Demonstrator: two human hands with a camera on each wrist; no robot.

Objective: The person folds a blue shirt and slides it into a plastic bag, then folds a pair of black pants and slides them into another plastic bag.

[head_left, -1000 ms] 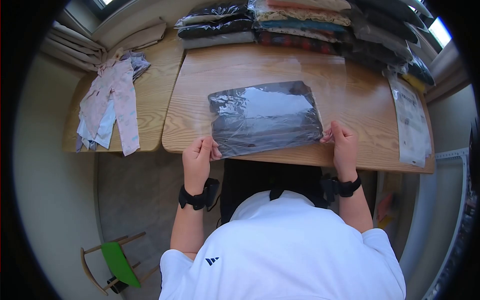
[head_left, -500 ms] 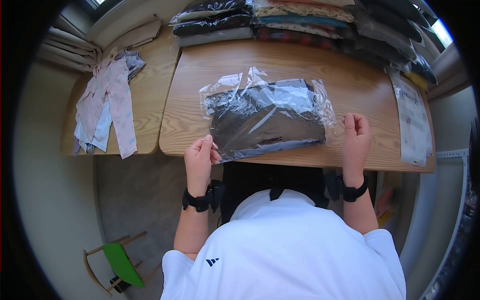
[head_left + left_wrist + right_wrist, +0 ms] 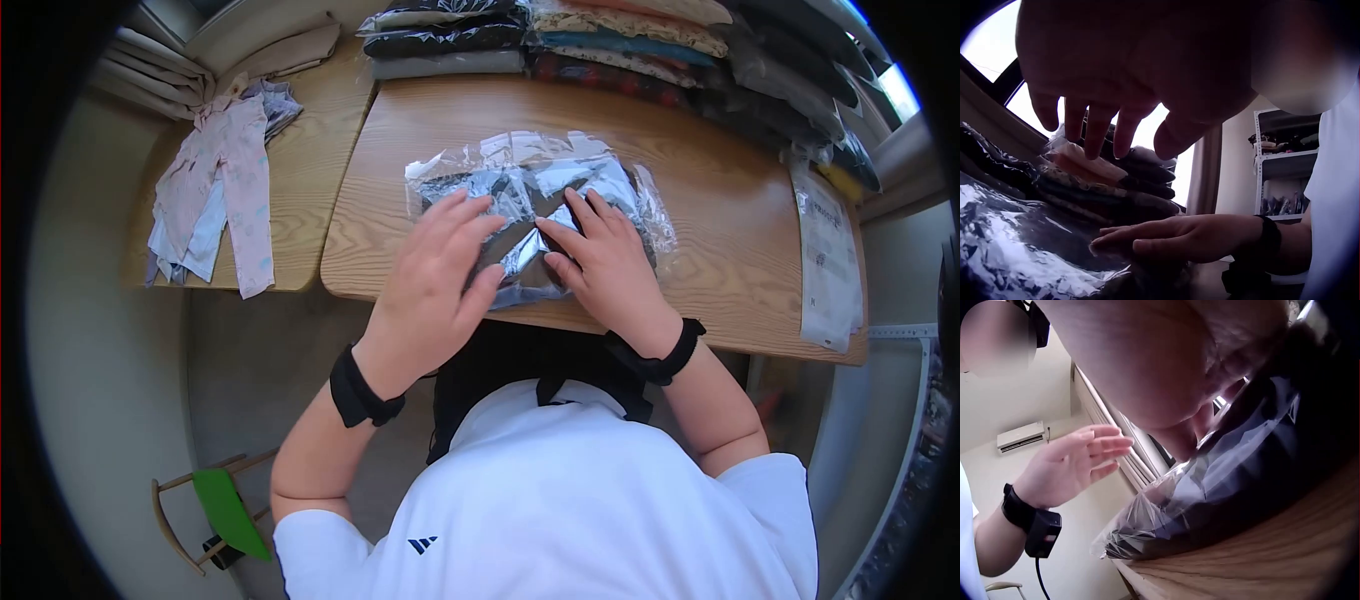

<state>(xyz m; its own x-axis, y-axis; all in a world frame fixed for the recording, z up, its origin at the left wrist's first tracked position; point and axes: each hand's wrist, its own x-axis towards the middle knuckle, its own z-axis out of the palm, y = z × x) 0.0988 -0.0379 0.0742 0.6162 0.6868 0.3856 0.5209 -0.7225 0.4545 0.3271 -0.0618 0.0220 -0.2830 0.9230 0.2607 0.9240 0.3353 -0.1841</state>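
A dark folded garment in a clear plastic bag (image 3: pixel 520 255) lies near the front edge of the wooden table (image 3: pixel 730 220). The right hand (image 3: pixel 605 260) rests on the bag with its fingers spread; the right wrist view shows that palm (image 3: pixel 1166 369) right against the shiny plastic. Above the bag's left part, the left hand (image 3: pixel 430 280) hovers with straight, spread fingers. In the left wrist view its fingers (image 3: pixel 1091 134) hang in the air, apart from the bag (image 3: pixel 1016 244). Both hands hide much of the bag's front half.
Stacks of bagged clothes (image 3: pixel 450 40) line the table's back edge. Flat plastic bags with print (image 3: pixel 828 250) lie at the right end. On a side table to the left lies a pink patterned garment (image 3: pixel 235 170). A green-seated chair (image 3: pixel 228 512) stands on the floor.
The left hand has let go of the bag's lower left corner. Both hands have moved inward over the bag, the right one now flat on it. The plastic around the garment looks more crumpled.
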